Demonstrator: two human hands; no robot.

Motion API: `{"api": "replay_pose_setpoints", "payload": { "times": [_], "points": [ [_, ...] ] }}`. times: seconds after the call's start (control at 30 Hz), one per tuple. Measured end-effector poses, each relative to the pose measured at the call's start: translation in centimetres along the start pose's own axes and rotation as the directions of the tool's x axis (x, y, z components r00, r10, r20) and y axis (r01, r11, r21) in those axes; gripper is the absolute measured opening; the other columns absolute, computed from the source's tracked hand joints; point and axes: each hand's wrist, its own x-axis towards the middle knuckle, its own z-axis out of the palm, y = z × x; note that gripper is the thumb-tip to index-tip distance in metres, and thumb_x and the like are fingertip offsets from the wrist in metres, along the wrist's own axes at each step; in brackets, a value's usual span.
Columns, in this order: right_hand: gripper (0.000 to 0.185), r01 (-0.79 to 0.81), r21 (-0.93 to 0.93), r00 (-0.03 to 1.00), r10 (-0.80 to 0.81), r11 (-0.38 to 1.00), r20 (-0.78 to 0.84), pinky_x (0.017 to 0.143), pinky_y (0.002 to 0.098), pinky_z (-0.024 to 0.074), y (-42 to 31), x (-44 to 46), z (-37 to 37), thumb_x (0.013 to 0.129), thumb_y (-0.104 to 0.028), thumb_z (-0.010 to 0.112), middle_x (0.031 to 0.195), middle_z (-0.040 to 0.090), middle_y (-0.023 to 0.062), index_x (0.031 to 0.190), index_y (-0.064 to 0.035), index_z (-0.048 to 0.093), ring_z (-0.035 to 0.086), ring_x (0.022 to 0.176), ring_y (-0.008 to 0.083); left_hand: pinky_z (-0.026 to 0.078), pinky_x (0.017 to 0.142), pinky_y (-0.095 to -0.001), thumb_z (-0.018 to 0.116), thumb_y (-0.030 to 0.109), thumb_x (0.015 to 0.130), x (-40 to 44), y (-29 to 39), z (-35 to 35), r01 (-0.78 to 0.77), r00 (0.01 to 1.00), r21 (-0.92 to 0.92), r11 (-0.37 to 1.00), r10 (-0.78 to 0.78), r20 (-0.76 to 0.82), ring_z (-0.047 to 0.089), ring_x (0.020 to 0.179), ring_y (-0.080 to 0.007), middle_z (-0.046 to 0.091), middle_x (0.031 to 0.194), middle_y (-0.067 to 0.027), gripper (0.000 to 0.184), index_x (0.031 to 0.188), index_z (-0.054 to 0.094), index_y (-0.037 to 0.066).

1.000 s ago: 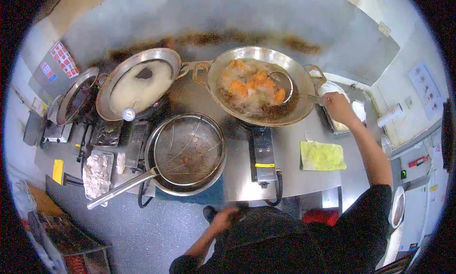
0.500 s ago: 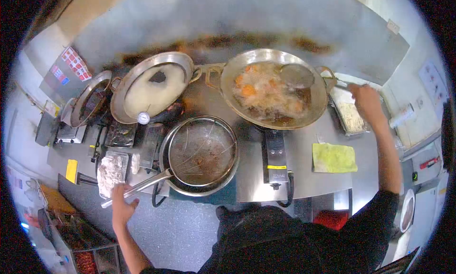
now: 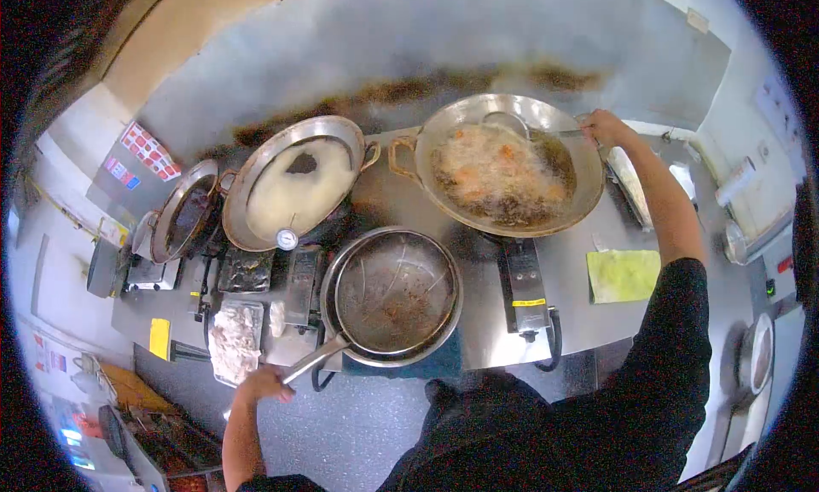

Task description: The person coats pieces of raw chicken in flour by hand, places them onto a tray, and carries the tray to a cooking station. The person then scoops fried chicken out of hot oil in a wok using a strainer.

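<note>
My right hand [image 3: 607,128] is closed around the handle of a skimmer [image 3: 546,134] at the far right of the big wok [image 3: 589,206]. The skimmer's round head lies at the back of the bubbling oil, partly hidden by foam. Orange-brown pieces of frying food [image 3: 503,176] float in that oil. Low on the left, my left hand [image 3: 264,383] is wrapped round the long metal handle of a round strainer [image 3: 397,292]. The strainer rests over a metal bowl [image 3: 397,360] and has brown crumbs in it.
Left of the big wok stands a second wok [image 3: 299,185] of pale, cloudy oil with a thermometer [image 3: 287,239] at its rim. A smaller dark pan [image 3: 188,211] sits further left. Nearby are a tray of white-coated food [image 3: 235,343], a burner control box [image 3: 522,283] and a yellow-green cloth [image 3: 624,276].
The skimmer head has moved left and back in the big wok, and my right hand has shifted left with it. My left hand stays at the strainer's handle. The whole view has shifted slightly.
</note>
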Motion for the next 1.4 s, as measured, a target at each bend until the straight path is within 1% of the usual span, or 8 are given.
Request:
{"api": "replay_pose_setpoints", "payload": {
  "times": [0.07, 0.17, 0.27, 0.33, 0.8, 0.97, 1.03, 1.4],
  "points": [
    [0.015, -0.014, -0.017, 0.996, 0.013, 1.0, -0.087, 0.061, 0.0398, 0.0454, -1.5, -2.3, 0.1, 0.073, -0.012, 0.053, 0.067, 0.062, 0.0141, 0.08, -0.0037, 0.064, 0.058, 0.063, 0.034, 0.051, 0.068, -0.033, 0.061, 0.015, 0.075, 1.1, -4.0, 4.0, 0.026, 0.956, -0.581, 0.814, 0.15, 0.252, 0.064, 0.061, -0.0159, 0.064, 0.064, -0.0067, 0.016, 0.089, 0.068, 0.011],
    [0.019, -0.036, -0.087, 0.977, 0.017, 0.996, -0.214, 0.061, 0.0406, 0.0452, -4.6, -6.0, -0.9, 0.073, -0.01, 0.052, 0.07, 0.062, 0.0152, 0.086, -0.0061, 0.065, 0.058, 0.065, 0.0353, 0.05, 0.054, -0.0318, 0.054, 0.014, 0.082, -3.2, -2.1, 7.4, -0.312, 0.947, -0.048, 0.949, 0.314, 0.065, 0.061, 0.052, -0.0177, 0.062, 0.061, -0.0082, 0.018, 0.092, 0.067, 0.005],
    [0.023, -0.09, -0.241, 0.967, 0.027, 0.966, -0.255, 0.064, 0.042, 0.0457, -9.2, -9.7, -2.2, 0.074, -0.009, 0.049, 0.074, 0.063, 0.015, 0.09, -0.0084, 0.066, 0.058, 0.069, 0.0355, 0.044, 0.043, -0.0297, 0.063, 0.018, 0.078, -7.1, 0.6, 9.8, -0.31, 0.945, -0.087, 0.947, 0.297, -0.136, 0.055, 0.043, -0.0166, 0.059, 0.055, -0.0091, 0.018, 0.081, 0.066, 0.001],
    [0.024, -0.131, -0.342, 0.963, 0.037, 0.93, -0.268, 0.065, 0.0427, 0.0461, -12.1, -11.8, -2.7, 0.074, -0.009, 0.048, 0.076, 0.063, 0.0145, 0.091, -0.0091, 0.066, 0.058, 0.071, 0.0352, 0.041, 0.041, -0.0288, 0.072, 0.019, 0.069, -10.4, 3.6, 10.5, -0.009, 0.98, -0.461, 0.887, -0.084, -0.181, 0.051, 0.041, -0.0146, 0.055, 0.05, -0.0072, 0.02, 0.07, 0.061, 0.003],
    [0.034, -0.227, -0.608, 0.927, -0.023, 0.761, -0.374, 0.061, 0.0348, 0.0497, -17.1, -19.0, -1.0, 0.071, -0.005, 0.052, 0.084, 0.058, 0.0101, 0.106, -0.0049, 0.053, 0.057, 0.077, 0.025, 0.039, 0.044, -0.0326, 0.075, 0.019, 0.067, -17.8, 14.6, 7.5, -0.132, 0.872, -0.537, 0.833, -0.159, -0.462, 0.05, 0.047, -0.0137, 0.052, 0.052, -0.0095, 0.029, 0.068, 0.053, 0.0],
    [0.031, -0.251, -0.576, 0.917, 0.001, 0.778, -0.398, 0.061, 0.0351, 0.0497, -16.1, -19.7, -2.4, 0.074, -0.008, 0.051, 0.083, 0.059, 0.0105, 0.105, -0.0056, 0.053, 0.058, 0.076, 0.0261, 0.043, 0.056, -0.0422, 0.06, 0.023, 0.082, -14.3, 20.8, 0.9, -0.524, 0.524, -0.112, 0.844, 0.215, -0.824, 0.059, 0.065, -0.0379, 0.057, 0.07, -0.0248, 0.029, 0.085, 0.052, -0.004],
    [0.028, -0.286, -0.577, 0.906, 0.02, 0.765, -0.422, 0.061, 0.0359, 0.05, -15.9, -19.8, -3.4, 0.075, -0.009, 0.05, 0.082, 0.06, 0.011, 0.103, -0.0054, 0.054, 0.059, 0.075, 0.0273, 0.044, 0.059, -0.0457, 0.056, 0.022, 0.083, -11.9, 23.1, -1.6, -0.392, 0.668, -0.203, 0.897, 0.126, -0.734, 0.059, 0.071, -0.0414, 0.056, 0.073, -0.0285, 0.029, 0.091, 0.049, -0.005],
    [0.015, -0.445, -0.329, 0.836, 0.255, 0.833, -0.485, 0.062, 0.0425, 0.0495, -16.0, -14.1, -4.3, 0.075, -0.012, 0.049, 0.073, 0.06, 0.0194, 0.077, -0.0008, 0.059, 0.061, 0.069, 0.0326, 0.05, 0.066, -0.0447, 0.046, 0.013, 0.085, -3.2, 33.5, -7.7, -0.068, 0.454, 0.605, 0.793, 0.565, -0.689, 0.061, 0.071, -0.0394, 0.059, 0.076, -0.0271, 0.022, 0.096, 0.042, -0.006]
  ]
}}
